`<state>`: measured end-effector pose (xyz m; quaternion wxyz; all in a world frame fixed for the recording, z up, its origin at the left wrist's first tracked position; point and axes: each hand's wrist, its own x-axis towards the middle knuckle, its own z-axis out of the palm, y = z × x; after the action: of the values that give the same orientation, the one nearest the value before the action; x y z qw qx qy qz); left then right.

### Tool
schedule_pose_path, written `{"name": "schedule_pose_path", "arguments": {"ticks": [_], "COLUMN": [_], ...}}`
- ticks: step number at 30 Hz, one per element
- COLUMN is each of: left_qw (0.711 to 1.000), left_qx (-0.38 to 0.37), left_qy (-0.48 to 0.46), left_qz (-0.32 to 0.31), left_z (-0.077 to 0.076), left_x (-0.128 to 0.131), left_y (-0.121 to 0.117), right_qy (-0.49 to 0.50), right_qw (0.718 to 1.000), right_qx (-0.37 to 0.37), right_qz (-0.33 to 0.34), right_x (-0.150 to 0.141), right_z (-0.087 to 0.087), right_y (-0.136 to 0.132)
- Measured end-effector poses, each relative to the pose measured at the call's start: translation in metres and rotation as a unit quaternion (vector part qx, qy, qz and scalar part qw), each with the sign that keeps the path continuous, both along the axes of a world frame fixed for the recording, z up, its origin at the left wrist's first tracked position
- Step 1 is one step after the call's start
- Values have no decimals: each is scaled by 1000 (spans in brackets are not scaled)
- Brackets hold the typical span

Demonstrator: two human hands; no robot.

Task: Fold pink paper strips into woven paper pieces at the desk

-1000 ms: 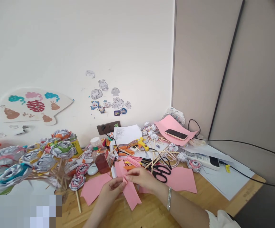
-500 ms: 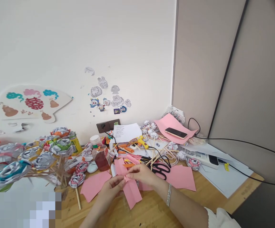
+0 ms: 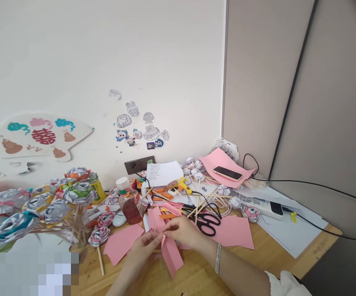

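Both my hands meet over the wooden table (image 3: 196, 275) on a folded pink paper strip (image 3: 172, 255). My left hand (image 3: 143, 248) pinches its upper left end with fingers closed. My right hand (image 3: 182, 232) grips the top of the same strip, fingers curled; a bracelet (image 3: 217, 258) shows on that wrist. The strip hangs down and toward me, creased lengthwise. More pink paper sheets lie flat to the left (image 3: 119, 244) and to the right (image 3: 235, 231) of my hands.
Black scissors (image 3: 207, 223) lie just behind my right hand. A brown bottle (image 3: 131, 207), a yellow glue gun (image 3: 184, 186), wooden sticks and paper roses (image 3: 57, 197) crowd the back and left. A phone (image 3: 227, 173) rests on pink paper; cables run right.
The strip has been folded narrower and now hangs closer to me. My hands stayed together on its top end, shifting only slightly.
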<state>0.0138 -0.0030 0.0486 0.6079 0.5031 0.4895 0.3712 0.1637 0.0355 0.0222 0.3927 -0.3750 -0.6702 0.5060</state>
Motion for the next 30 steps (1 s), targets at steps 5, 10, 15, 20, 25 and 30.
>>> {"name": "schedule_pose_path", "arguments": {"ticks": [5, 10, 15, 20, 25, 30], "left_qw": [1000, 1000, 998, 991, 980, 978], "left_qx": [-10, -11, 11, 45, 86, 91], "left_qy": [18, 18, 66, 124, 179, 186], "left_qz": [14, 8, -14, -28, -33, -17], "left_z": [-1, 4, 5, 2, 4, 3], "left_x": [-2, -4, -6, -7, -6, -5], "left_y": [2, 2, 2, 3, 2, 4], "right_qy": [-15, 3, 1, 7, -5, -18], "right_qw": [1000, 1000, 999, 998, 997, 997], "right_qx": [4, 5, 0, -1, -1, 13], "right_qz": [-5, 22, 49, 66, 72, 73], "right_x": [0, 2, 5, 7, 8, 8], "right_z": [-5, -7, -3, 6, 7, 1], "right_y": [2, 4, 3, 0, -1, 2]}}
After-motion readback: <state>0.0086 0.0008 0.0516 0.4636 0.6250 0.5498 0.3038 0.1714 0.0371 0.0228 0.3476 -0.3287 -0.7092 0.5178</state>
